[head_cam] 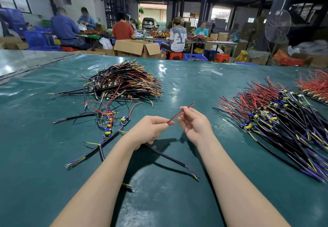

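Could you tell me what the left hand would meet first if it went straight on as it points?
Most likely the right hand, holding the other end of the red-and-black wire that the left hand pinches; depth unclear.

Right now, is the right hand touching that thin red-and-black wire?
Touching. The head view shows the right hand pinching the red-and-black wire near its upper end; the left hand pinches its lower end.

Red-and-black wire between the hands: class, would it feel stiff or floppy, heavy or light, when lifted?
Probably fairly springy: the red-and-black wire runs nearly straight, unsupported, past the right hand. Likely very light: the left hand pinches it by fingertips alone.
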The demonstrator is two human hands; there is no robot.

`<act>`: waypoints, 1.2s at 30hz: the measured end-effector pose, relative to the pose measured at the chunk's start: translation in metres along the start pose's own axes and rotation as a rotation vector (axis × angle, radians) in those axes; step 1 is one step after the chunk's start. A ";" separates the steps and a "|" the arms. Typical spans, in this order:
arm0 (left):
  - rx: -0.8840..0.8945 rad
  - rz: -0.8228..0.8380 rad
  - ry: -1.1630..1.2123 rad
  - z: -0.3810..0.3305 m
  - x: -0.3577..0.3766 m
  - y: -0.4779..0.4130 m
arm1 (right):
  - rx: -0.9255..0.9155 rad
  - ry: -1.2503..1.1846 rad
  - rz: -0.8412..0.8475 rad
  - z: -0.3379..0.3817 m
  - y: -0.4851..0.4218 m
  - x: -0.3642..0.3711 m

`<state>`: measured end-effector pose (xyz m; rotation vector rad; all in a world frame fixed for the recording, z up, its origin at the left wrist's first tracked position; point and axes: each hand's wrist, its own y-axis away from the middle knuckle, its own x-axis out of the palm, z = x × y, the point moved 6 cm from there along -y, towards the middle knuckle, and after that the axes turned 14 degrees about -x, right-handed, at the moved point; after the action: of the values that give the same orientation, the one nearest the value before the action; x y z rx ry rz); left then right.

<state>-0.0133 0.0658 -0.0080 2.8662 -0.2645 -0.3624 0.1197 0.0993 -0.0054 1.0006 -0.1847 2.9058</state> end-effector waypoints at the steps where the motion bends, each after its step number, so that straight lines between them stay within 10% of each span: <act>1: 0.000 0.043 0.049 0.000 0.002 0.000 | 0.053 -0.072 -0.012 -0.002 0.001 0.000; 13: -0.003 0.194 0.072 -0.001 0.005 0.007 | -0.099 0.136 -0.029 0.003 -0.006 -0.011; 18: -0.021 0.103 0.042 -0.004 -0.003 0.005 | -0.122 0.033 -0.108 0.009 -0.009 -0.021; 27: 0.031 0.408 0.232 -0.010 0.012 0.016 | 0.012 -0.238 -0.074 0.002 -0.005 -0.007; 36: -0.085 0.028 0.048 0.000 -0.004 0.003 | -0.045 -0.095 -0.161 0.007 -0.006 -0.017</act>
<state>-0.0174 0.0638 -0.0066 2.7806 -0.2734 -0.2914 0.1382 0.1044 -0.0101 1.0933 -0.1652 2.7005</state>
